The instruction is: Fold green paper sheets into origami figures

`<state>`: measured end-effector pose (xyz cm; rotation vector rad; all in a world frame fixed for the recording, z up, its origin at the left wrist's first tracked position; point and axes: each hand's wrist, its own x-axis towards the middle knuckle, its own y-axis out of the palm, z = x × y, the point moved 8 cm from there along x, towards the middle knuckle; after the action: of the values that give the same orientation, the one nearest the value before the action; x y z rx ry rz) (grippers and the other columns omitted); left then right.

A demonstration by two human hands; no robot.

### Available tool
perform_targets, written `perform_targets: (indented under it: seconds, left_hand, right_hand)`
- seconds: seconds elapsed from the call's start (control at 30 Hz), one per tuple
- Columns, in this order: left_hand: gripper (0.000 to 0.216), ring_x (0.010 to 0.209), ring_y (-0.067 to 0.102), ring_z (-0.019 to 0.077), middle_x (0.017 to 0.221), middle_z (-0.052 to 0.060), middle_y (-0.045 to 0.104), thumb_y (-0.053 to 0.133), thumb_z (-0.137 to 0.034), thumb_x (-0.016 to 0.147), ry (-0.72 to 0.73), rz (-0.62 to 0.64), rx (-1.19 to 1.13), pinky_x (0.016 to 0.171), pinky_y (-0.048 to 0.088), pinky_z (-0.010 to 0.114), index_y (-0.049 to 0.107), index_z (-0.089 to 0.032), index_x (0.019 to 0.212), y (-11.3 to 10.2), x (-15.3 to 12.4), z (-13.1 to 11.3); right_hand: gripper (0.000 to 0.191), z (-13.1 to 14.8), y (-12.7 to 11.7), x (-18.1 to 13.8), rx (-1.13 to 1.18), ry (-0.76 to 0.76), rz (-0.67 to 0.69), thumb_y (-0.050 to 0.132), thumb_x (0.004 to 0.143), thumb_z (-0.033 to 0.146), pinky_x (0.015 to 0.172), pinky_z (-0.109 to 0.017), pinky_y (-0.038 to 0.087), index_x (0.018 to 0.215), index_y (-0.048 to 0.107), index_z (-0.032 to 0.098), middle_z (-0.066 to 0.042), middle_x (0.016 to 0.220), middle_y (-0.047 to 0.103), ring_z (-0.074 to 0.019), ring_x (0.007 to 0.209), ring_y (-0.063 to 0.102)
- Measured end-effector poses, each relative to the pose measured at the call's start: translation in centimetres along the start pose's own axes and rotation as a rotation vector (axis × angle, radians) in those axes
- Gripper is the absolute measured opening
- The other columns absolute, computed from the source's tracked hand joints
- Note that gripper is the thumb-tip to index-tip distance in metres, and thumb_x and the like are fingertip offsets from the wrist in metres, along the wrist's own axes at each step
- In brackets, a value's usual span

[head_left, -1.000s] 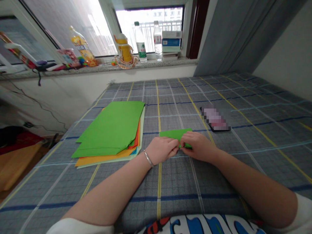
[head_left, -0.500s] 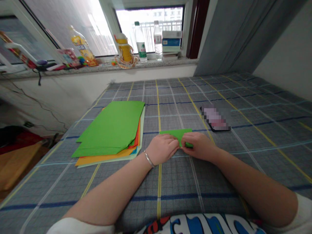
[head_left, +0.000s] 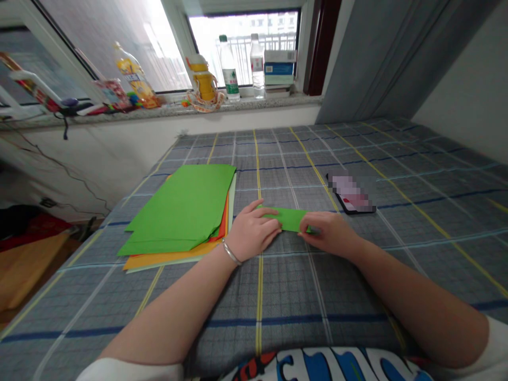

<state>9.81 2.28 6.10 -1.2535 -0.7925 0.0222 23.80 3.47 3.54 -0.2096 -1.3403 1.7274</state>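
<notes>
A small strip of green paper [head_left: 292, 219] lies on the plaid cloth between my two hands. My left hand [head_left: 255, 228], with a silver bangle at its wrist, holds the strip's left end, its fingers slightly bent over the paper. At the opposite end, my right hand [head_left: 327, 231] pinches the lower right corner between thumb and fingertips. The fingers cover both ends of the strip. To the left of my left hand lies a stack of coloured paper sheets [head_left: 184, 209], green on top, with orange, red and pale green edges showing beneath.
A phone [head_left: 351, 194] lies on the plaid cloth [head_left: 293, 296] beyond my right hand. Along the windowsill [head_left: 170, 109] stand a juice bottle [head_left: 137, 79], a yellow cup [head_left: 204, 82], two clear bottles and stacked boxes [head_left: 280, 69]. A grey curtain [head_left: 369, 63] hangs at right.
My left hand has shifted left and its fingers have spread a little, uncovering more of the strip's middle. My right hand has moved slightly right along the paper.
</notes>
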Motion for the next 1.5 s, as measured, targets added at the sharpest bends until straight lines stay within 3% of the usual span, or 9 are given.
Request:
perform_targets:
  seconds: [0.27,0.67,0.87,1.03,1.23,1.5]
  left_hand:
    - [0.016,0.091,0.07,0.0139,0.099,0.001,0.075,0.05,-0.027,0.096,-0.023,-0.008,-0.002,0.096,0.049,0.036,0.064,-0.021,0.094,-0.7,-0.2,1.1]
    - [0.015,0.089,0.07,0.0162,0.096,0.0,0.075,0.049,-0.026,0.096,-0.041,0.011,0.032,0.092,0.051,0.038,0.062,-0.021,0.093,-0.9,-0.4,1.9]
    - [0.021,0.078,0.068,0.016,0.087,0.003,0.074,0.045,-0.029,0.098,-0.112,0.047,0.074,0.068,0.051,0.027,0.063,-0.02,0.093,-0.3,-0.5,2.3]
    - [0.019,0.079,0.068,0.0153,0.087,0.002,0.074,0.047,-0.027,0.097,-0.125,-0.026,0.039,0.089,0.05,0.034,0.063,-0.02,0.093,-0.8,-0.3,2.1]
    - [0.014,0.084,0.068,0.0143,0.092,0.001,0.075,0.05,-0.026,0.096,-0.123,-0.083,-0.032,0.094,0.042,0.037,0.063,-0.021,0.096,-1.2,0.0,1.2]
    - [0.009,0.094,0.064,0.0172,0.097,-0.003,0.075,0.055,-0.02,0.089,-0.112,-0.149,-0.012,0.101,0.032,0.045,0.063,-0.024,0.091,-1.7,0.4,-0.9]
  right_hand:
    - [0.005,-1.1,-0.9,-0.3,0.037,0.032,-0.043,0.063,0.082,0.021,0.072,-0.028,0.046,0.079,0.06,0.023,0.001,0.082,0.071,-0.0157,0.076,0.065]
    - [0.003,-1.3,-1.1,-0.5,0.017,0.029,-0.041,0.062,0.083,0.022,0.073,-0.029,0.047,0.082,0.061,0.024,0.0,0.086,0.072,-0.017,0.079,0.066]
    - [0.005,-1.1,-1.2,-0.3,-0.011,0.021,-0.029,0.061,0.083,0.021,0.075,-0.031,0.048,0.081,0.058,0.024,-0.001,0.087,0.072,-0.0184,0.083,0.066]
    - [0.014,-0.3,-1.9,-0.2,0.007,-0.024,-0.1,0.06,0.081,0.016,0.079,-0.033,0.048,0.075,0.05,0.024,-0.002,0.091,0.071,-0.0191,0.087,0.064]
    - [0.01,-0.1,-3.2,-0.6,0.037,0.026,-0.319,0.064,0.084,0.026,0.075,-0.034,0.051,0.088,0.054,0.025,-0.003,0.091,0.071,-0.0193,0.083,0.066]
    - [0.004,3.9,-2.1,0.1,-0.087,-0.146,-0.25,0.057,0.091,0.024,0.08,-0.033,0.05,0.089,0.061,0.024,-0.002,0.09,0.073,-0.0184,0.087,0.066]
